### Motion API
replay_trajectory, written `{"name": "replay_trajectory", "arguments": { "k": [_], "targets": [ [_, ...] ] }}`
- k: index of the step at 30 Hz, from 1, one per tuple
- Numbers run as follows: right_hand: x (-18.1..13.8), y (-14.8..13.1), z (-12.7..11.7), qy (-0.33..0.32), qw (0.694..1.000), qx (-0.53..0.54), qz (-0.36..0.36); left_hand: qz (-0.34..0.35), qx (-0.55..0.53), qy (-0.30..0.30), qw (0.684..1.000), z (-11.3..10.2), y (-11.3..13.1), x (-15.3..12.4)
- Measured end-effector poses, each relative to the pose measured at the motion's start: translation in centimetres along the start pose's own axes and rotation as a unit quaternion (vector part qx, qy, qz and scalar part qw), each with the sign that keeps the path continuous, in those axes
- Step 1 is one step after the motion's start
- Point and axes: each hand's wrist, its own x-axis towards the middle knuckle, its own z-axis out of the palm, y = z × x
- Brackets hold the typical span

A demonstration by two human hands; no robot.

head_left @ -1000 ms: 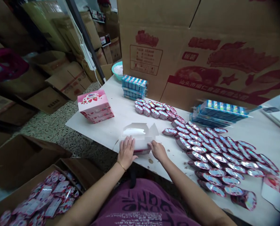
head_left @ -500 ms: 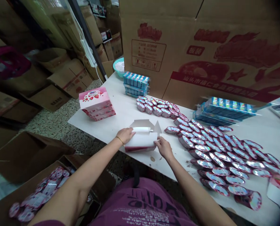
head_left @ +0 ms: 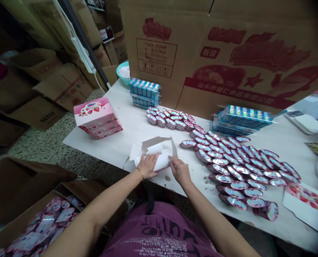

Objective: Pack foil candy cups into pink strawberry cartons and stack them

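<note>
A small carton (head_left: 162,160), white inside with a pink-red outer face, lies open in front of me near the table's front edge, its flaps raised at the back and sides. My left hand (head_left: 148,166) grips its front left part, fingers lying over the white panel. At the right side, my right hand (head_left: 179,170) pinches the carton's edge between thumb and fingers. Right of the carton stand many foil-lidded cups (head_left: 228,157) in tight rows. Closed pink strawberry boxes (head_left: 98,117) are stacked at the left.
Blue packs in clear wrap (head_left: 144,93) and more blue packs (head_left: 241,119) stand before a large cardboard box (head_left: 185,53). A flat strawberry-printed carton (head_left: 308,203) lies at the right edge. Below left, an open box holds pink packets (head_left: 45,225). A turquoise bowl (head_left: 119,73) sits behind.
My left hand has moved from the carton's back left to its front left. The carton has turned, and a side flap now sticks out at its left. The view has shifted right.
</note>
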Motion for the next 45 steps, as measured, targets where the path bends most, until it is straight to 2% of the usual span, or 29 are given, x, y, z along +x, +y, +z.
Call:
{"name": "replay_trajectory", "arguments": {
  "k": [3, 8, 10, 12, 14, 16, 18, 20, 24, 27, 30, 32, 34, 35, 37, 38, 39, 40, 41, 43, 45],
  "targets": [
    [-1.5, 1.6, -0.1, 0.068, 0.994, 0.054, -0.068, 0.069, -0.021, -0.032, 0.997, -0.9, -0.8, 0.8],
    [-2.7, 1.9, -1.3, 0.024, 0.99, 0.011, -0.14, 0.062, -0.028, -0.051, 0.996, -0.9, -1.0, 1.2],
    [-3.0, 1.7, -2.5, 0.054, 0.986, 0.036, -0.153, 0.063, -0.028, -0.055, 0.996, -0.6, -1.0, 1.0],
    [-2.8, 2.0, -3.4, 0.129, 0.982, 0.08, -0.114, 0.063, -0.028, -0.062, 0.996, -0.3, -0.8, 0.8],
    [-1.7, 2.8, -3.2, 0.173, 0.975, 0.136, -0.028, 0.077, -0.029, -0.063, 0.995, 0.1, -0.5, 0.8],
    [0.0, 4.0, -1.8, 0.135, 0.973, 0.184, 0.044, 0.106, -0.03, -0.062, 0.992, 0.5, 0.0, 1.1],
    [1.8, 5.0, 0.3, 0.045, 0.976, 0.2, 0.067, 0.123, -0.027, -0.068, 0.99, 1.0, 0.6, 1.5],
    [3.1, 5.5, 2.2, -0.004, 0.98, 0.186, 0.075, 0.12, -0.026, -0.071, 0.99, 1.3, 0.9, 1.7],
    [4.1, 5.0, 3.7, 0.006, 0.983, 0.145, 0.108, 0.098, -0.03, -0.063, 0.993, 1.7, 1.0, 1.7],
    [4.3, 4.6, 3.3, 0.021, 0.981, 0.132, 0.143, 0.082, -0.033, -0.059, 0.994, 1.9, 1.2, 1.6],
    [4.7, 5.1, 2.9, 0.051, 0.977, 0.167, 0.122, 0.079, -0.027, -0.046, 0.996, 1.8, 1.6, 1.0],
    [4.9, 5.6, 2.7, 0.08, 0.974, 0.191, 0.094, 0.089, -0.023, -0.005, 0.996, 1.5, 1.8, -0.2],
    [5.2, 6.2, 2.8, 0.109, 0.971, 0.195, 0.082, 0.086, -0.035, 0.083, 0.992, 1.0, 1.4, -1.9],
    [5.3, 6.4, 3.0, 0.121, 0.97, 0.194, 0.081, 0.061, -0.048, 0.145, 0.986, 0.8, 0.9, -2.8],
    [5.6, 6.6, 3.7, 0.139, 0.967, 0.198, 0.084, -0.034, -0.085, 0.282, 0.955, 0.5, -0.6, -4.0],
    [5.9, 6.6, 4.1, 0.144, 0.963, 0.207, 0.091, -0.08, -0.109, 0.329, 0.935, 0.5, -1.5, -4.2],
    [6.2, 6.5, 4.6, 0.148, 0.959, 0.219, 0.101, -0.109, -0.133, 0.35, 0.921, 0.7, -2.3, -4.1],
    [6.5, 6.3, 5.1, 0.149, 0.954, 0.232, 0.113, -0.116, -0.154, 0.344, 0.919, 0.9, -3.0, -3.6],
    [6.8, 6.1, 5.6, 0.151, 0.95, 0.244, 0.126, -0.105, -0.167, 0.314, 0.929, 1.3, -3.6, -3.0],
    [7.3, 5.6, 6.5, 0.152, 0.943, 0.259, 0.144, -0.073, -0.15, 0.217, 0.962, 2.1, -3.9, -1.2],
    [7.5, 5.3, 7.0, 0.15, 0.942, 0.263, 0.146, -0.078, -0.098, 0.134, 0.983, 2.7, -3.5, 0.5]
  ]
}}
